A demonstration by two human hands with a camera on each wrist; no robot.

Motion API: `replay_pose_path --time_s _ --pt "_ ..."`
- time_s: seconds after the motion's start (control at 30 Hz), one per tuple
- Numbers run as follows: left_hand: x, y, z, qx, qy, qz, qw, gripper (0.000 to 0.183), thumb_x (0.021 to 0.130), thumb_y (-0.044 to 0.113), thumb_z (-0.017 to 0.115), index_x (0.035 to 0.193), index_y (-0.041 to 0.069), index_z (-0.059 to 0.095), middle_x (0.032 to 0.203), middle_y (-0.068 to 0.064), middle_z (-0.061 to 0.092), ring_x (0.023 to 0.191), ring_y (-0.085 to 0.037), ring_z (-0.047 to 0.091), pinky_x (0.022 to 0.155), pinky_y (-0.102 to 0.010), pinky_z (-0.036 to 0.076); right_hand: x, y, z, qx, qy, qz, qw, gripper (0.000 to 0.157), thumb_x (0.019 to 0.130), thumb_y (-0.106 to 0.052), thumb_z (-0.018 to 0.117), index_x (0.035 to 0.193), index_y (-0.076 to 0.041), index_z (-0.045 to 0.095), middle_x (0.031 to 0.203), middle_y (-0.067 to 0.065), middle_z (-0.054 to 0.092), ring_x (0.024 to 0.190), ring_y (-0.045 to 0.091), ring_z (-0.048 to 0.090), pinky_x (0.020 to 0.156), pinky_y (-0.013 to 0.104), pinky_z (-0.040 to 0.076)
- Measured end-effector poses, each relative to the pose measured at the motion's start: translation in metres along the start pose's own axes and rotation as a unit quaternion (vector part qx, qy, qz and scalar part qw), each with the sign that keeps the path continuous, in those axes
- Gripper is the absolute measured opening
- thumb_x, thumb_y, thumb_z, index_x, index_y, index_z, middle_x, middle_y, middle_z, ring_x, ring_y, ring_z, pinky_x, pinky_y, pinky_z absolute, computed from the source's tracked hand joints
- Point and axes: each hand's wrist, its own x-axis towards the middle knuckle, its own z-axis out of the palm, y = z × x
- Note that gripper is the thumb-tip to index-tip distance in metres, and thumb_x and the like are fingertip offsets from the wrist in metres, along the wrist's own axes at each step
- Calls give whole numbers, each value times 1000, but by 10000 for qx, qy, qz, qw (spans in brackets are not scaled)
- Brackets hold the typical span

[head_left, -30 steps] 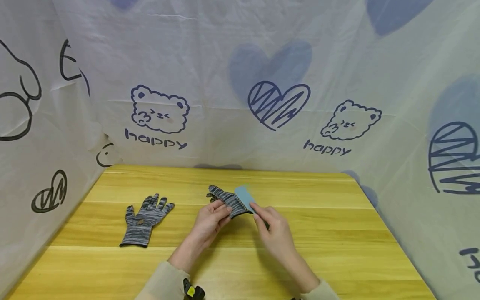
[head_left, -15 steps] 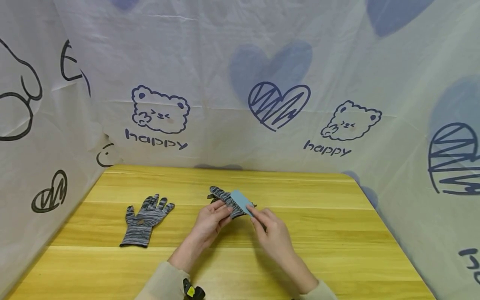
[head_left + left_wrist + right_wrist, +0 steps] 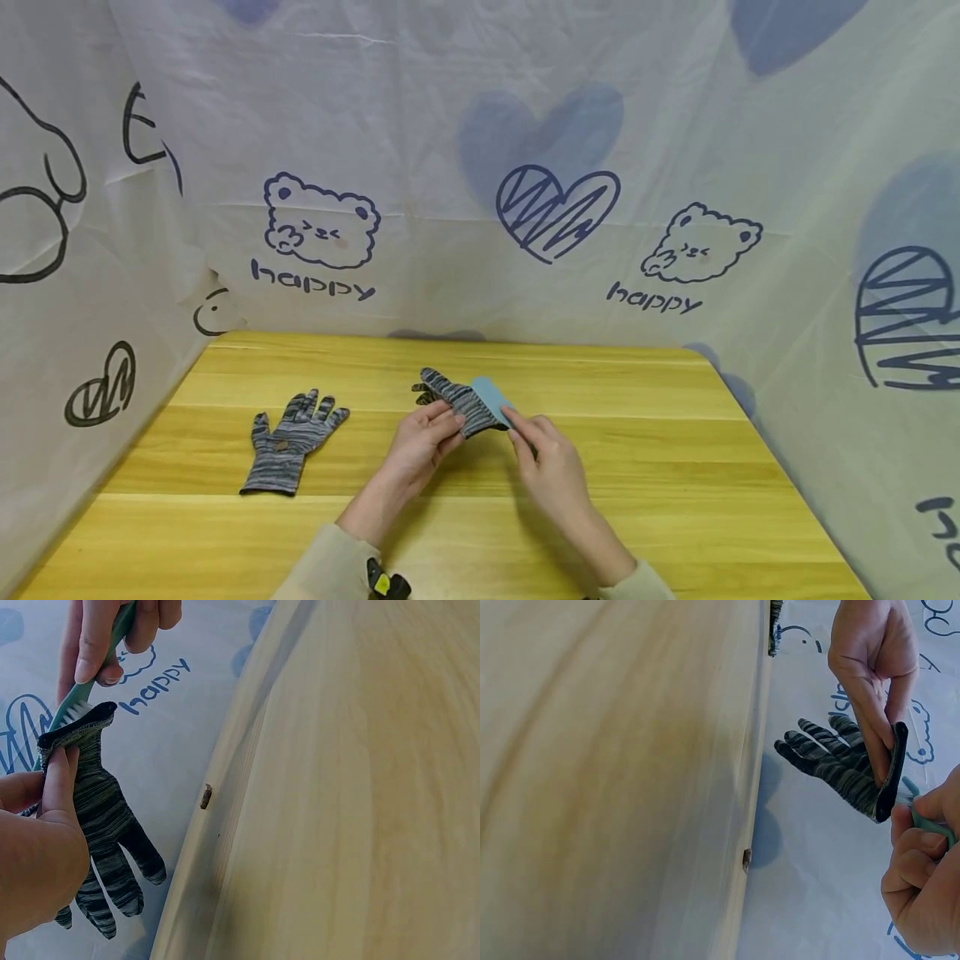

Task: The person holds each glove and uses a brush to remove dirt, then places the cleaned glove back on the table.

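Observation:
My left hand (image 3: 420, 437) pinches a grey-and-black striped knit glove (image 3: 467, 407) near its cuff, above the table. In the left wrist view the glove (image 3: 97, 799) hangs fingers down, and its dark-edged cuff meets the white bristles (image 3: 75, 712) of a brush. My right hand (image 3: 553, 467) grips this blue-green brush (image 3: 489, 395) by the handle, index finger along its back. Seen from the right wrist, the brush (image 3: 928, 825) is mostly covered by the fingers. A matching glove (image 3: 273, 467) lies flat to the left, with a brown spot (image 3: 281, 445) on it.
Both hands work over a yellow wood-grain table (image 3: 675, 500). Behind it and at the sides hangs a white cloth (image 3: 450, 275) printed with hearts and bears. The table edge shows a small dark chip (image 3: 206, 796) in the left wrist view.
The brush swept left and down onto the glove's cuff area, then came back right to the cuff edge. My left hand stays in place, and the flat glove has not moved.

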Motion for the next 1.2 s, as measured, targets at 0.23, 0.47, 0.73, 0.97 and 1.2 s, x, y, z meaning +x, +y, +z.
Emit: replay_pose_path --time_s 0.23,0.47,0.73,0.97,1.2 --pt "-1 0 1 -40 1 -15 10000 62 104 -7 51 157 -17 20 160 -34 30 145 -40 39 91 -18 56 -1 4 -1 28 -3 156 9999 37 94 -1 74 130 -8 74 92 5 71 65 6 51 52 21 43" --pt "-3 -1 0 -44 -58 -10 10000 64 104 -7 51 157 -18 16 161 -37 25 147 -41 34 91 -17 55 -3 5 -3 24 -65 283 9996 37 95 -1 74 131 -8 74 92 6 71 63 4 48 51 20 42" --pt "-5 -1 1 -18 -23 0 10000 61 104 -7 50 156 -18 21 159 -36 32 144 -38 41 91 -18 55 -4 4 -6 3 -193 531 9984 37 96 -2 73 132 -8 73 93 6 71 64 5 48 52 21 42" --pt "-7 1 0 58 -119 -43 9999 67 105 -5 49 158 -17 9 163 -37 16 150 -41 28 90 -15 55 -2 8 -10 -48 -292 838 9960 35 99 -4 70 134 -5 71 92 8 70 59 4 44 48 21 40" --pt "5 16 -9 94 29 85 9999 69 104 -7 49 158 -16 7 163 -36 16 129 -16 59 80 -11 55 10 19 -23 379 -351 1410 9887 37 103 -6 64 140 -5 66 94 13 68 56 7 42 45 20 37"
